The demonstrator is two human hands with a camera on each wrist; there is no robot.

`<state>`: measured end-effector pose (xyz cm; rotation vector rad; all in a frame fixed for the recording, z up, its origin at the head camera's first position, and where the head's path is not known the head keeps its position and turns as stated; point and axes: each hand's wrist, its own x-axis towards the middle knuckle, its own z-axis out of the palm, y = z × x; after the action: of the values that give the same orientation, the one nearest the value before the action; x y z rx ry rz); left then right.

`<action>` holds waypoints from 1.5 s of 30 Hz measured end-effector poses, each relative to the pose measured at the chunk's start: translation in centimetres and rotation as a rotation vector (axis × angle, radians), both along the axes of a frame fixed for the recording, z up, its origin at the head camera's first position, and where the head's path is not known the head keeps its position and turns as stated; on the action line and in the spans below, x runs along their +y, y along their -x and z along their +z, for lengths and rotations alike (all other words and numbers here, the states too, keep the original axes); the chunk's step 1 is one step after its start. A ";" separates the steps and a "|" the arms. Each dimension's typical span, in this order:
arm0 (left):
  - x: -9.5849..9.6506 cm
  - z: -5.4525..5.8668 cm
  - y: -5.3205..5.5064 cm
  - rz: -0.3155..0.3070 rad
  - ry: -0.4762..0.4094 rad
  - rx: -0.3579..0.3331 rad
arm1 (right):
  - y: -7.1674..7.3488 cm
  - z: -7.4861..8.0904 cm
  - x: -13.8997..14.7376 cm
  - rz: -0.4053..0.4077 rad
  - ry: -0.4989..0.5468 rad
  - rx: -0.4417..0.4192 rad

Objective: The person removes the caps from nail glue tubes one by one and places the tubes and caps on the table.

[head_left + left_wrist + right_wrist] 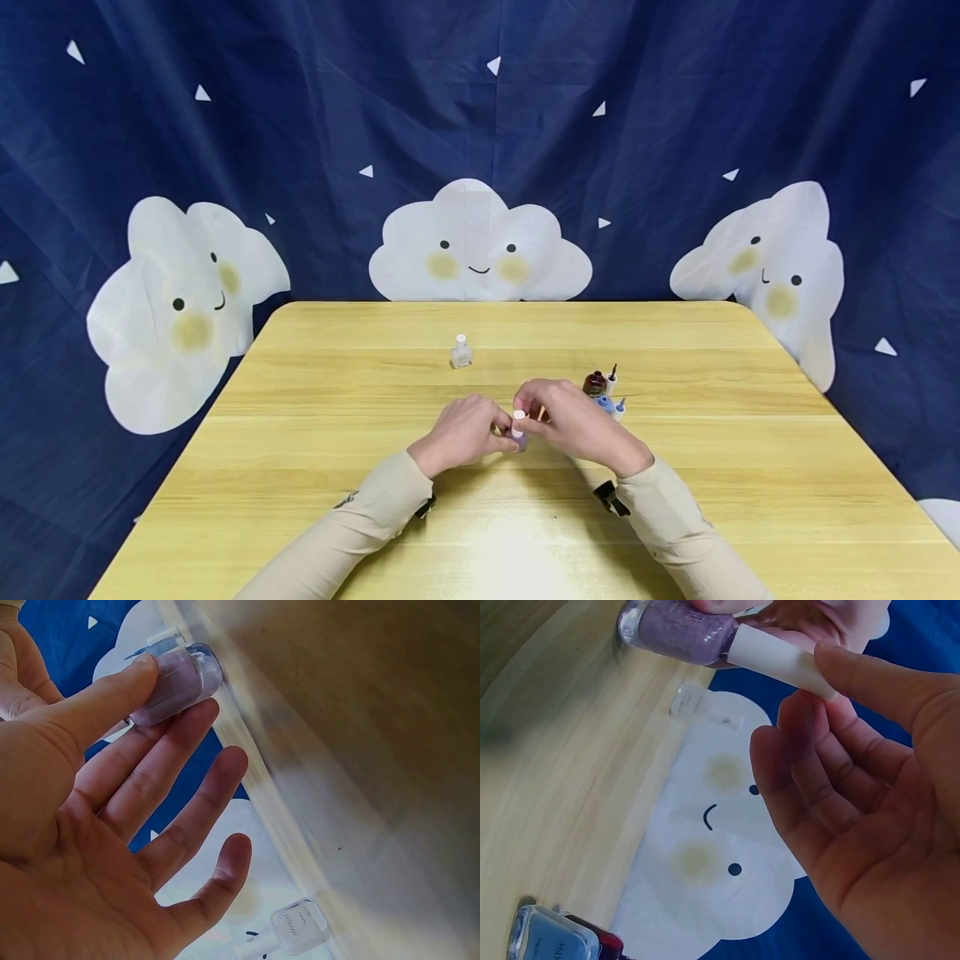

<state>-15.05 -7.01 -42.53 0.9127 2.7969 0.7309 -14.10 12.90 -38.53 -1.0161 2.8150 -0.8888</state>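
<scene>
A bottle of purple nail polish [686, 631] stands on the table between both hands, its white cap [776, 658] on top. My left hand [465, 429] pinches the glass body between thumb and fingers; the left wrist view shows the other fingers spread loosely beneath the purple bottle [176, 682]. With thumb and fingertips, my right hand [566, 421] pinches the white cap from the right side. In the right wrist view its remaining fingers curl loosely. Whether the cap is turned or loosened cannot be told.
Farther back stands a clear nail polish bottle [461, 353] with a white cap. Beyond my right hand are an uncapped dark red bottle [595, 383] and an uncapped blue bottle [603, 403], their brush caps [612, 382] standing beside them, brushes upward. A blue curtain hangs behind the table.
</scene>
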 end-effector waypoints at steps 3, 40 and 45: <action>0.0 0.0 0.0 -0.001 -0.001 0.004 | -0.1 0.0 0.0 0.001 -0.011 0.004; -0.1 -0.2 0.2 -0.007 -0.019 0.013 | 0.0 0.2 0.0 -0.010 -0.009 0.002; 0.0 -0.1 0.1 -0.013 -0.022 0.018 | 0.0 0.1 0.1 0.007 0.000 0.018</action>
<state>-15.19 -7.02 -42.68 0.9449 2.8007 0.7569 -14.13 13.04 -38.45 -1.0379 2.8244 -0.8841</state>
